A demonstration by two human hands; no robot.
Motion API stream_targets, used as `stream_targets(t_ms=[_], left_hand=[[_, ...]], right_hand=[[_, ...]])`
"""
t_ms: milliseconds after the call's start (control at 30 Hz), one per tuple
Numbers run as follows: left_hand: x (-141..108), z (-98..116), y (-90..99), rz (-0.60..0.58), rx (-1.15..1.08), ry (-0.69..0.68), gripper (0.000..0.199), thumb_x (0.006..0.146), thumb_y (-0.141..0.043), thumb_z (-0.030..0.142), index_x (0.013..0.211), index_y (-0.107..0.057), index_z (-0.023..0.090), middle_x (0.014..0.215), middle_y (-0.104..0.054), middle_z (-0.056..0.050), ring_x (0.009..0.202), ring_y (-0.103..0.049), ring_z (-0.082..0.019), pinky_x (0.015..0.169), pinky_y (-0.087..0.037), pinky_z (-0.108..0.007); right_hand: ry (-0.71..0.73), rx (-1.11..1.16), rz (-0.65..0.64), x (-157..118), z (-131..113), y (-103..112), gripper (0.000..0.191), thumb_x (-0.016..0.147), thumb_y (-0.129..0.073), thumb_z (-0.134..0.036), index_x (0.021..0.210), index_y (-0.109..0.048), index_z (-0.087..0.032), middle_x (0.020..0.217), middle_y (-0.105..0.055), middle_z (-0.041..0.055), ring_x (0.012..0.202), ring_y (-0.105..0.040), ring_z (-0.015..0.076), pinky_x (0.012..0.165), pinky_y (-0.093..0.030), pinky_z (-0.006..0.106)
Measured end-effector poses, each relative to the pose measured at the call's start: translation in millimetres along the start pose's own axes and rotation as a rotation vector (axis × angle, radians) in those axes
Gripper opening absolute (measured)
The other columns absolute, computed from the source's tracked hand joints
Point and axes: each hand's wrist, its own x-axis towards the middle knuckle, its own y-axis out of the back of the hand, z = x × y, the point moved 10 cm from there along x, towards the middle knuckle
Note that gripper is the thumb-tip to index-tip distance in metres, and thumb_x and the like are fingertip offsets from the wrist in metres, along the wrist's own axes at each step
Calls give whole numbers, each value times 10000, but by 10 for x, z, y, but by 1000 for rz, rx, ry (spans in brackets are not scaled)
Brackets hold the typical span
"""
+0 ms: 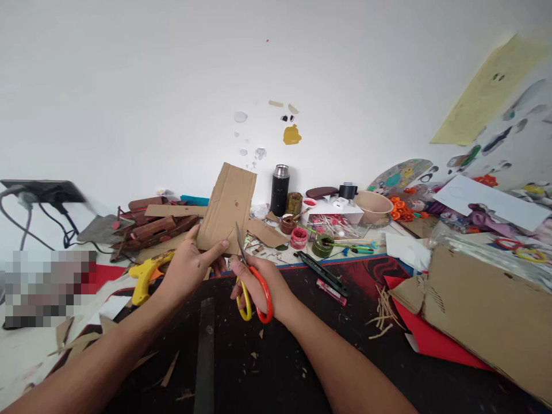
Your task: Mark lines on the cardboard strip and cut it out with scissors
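Note:
My left hand (192,260) grips the lower left edge of a brown cardboard piece (230,201), thumb on its face and the other fingers behind. The cardboard is held up, tilted, above the dark mat. In my right hand (269,287) is a pair of scissors (264,296) with one red and one yellow handle loop. Its blades point up and lie against the lower right part of the cardboard. Whether they are cutting into it I cannot tell. A yellow glue gun (145,279) lies just left of my left wrist.
A metal ruler (204,356) lies on the dark mat (259,379) among cardboard scraps. Further back stand a black flask (280,191) and paint jars (299,237). A box cutter (322,273) lies right of my hands, and a large cardboard sheet (483,316) at far right.

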Motion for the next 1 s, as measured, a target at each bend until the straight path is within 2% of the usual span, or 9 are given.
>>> stream_targets(t_ms=[167,467,633,1000], left_hand=[[-1,9,-7,-10,15,-4,599,801,-843,601,1111,-481,238,567,-710,30,449,-659,-229,466,-529,-309],[10,-47,-9,-14,19,9,566,821,-831,590,1120,-521,221,569,-714,20,450,-664,-230,471,-535,-313],[10,-32,-27,-14,4,19,599,791,-844,601,1118,-520,218,555,-710,20,446,-656,-229,464,-530,-312],[-11,-30,-40,0,3,51,615,740,-851,609,1077,-503,231,541,-701,21,434,-646,-227,466,-526,-318]], right_hand=[[11,-44,24,-9,18,30,577,974,-637,-799,947,-605,-224,583,-659,-31,424,-622,150,411,-486,214],[22,-97,42,-34,-10,27,562,1005,-612,-773,858,-560,-233,521,-581,-58,378,-578,141,362,-436,206],[18,-86,53,-22,26,14,549,1011,-606,-761,861,-559,-235,529,-561,-67,364,-559,134,355,-433,205],[-5,-135,75,-13,70,16,463,1080,-593,-616,814,-520,-244,524,-532,-69,361,-549,136,347,-418,218]])
